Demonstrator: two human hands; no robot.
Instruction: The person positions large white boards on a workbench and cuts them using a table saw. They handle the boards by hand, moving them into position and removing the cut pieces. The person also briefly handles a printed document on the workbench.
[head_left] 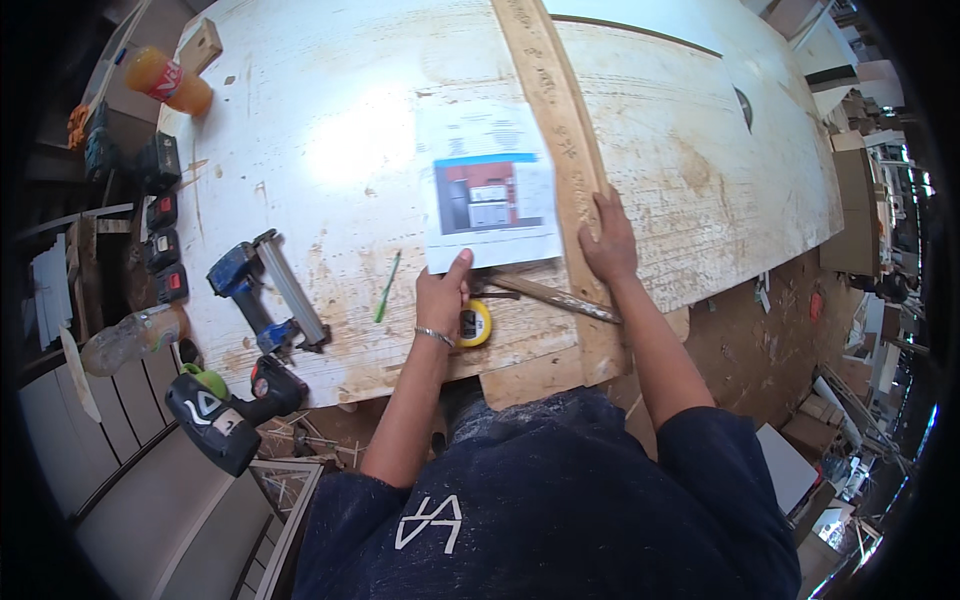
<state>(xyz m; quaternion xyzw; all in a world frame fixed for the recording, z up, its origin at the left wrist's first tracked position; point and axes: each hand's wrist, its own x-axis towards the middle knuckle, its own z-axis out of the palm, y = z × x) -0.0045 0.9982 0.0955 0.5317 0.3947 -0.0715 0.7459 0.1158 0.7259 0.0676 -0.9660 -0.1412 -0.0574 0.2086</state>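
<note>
Printed sheet (pixel 490 190) is over the worktop (pixel 320 60) beside the plank (pixel 560 120), left hand (pixel 443 295) pinching its lower edge, right hand (pixel 610 240) on the plank, grip unclear; likely light, floppy, easily creased, best held by opposite margins.

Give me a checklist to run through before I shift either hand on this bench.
1. Sheet in hand: ok, the left hand holds its lower edge.
2. Right hand on the long board: ok, it touches the board's right side.
3. Tape measure nearby: ok, right beside the left hand.
4. Nail gun away from both hands: ok, it lies off to the left, past the green pen.
5. Nail gun unloaded: cannot tell from this view.
6. Drill fully on the table: not ok, its body shows out past the edge.
</note>
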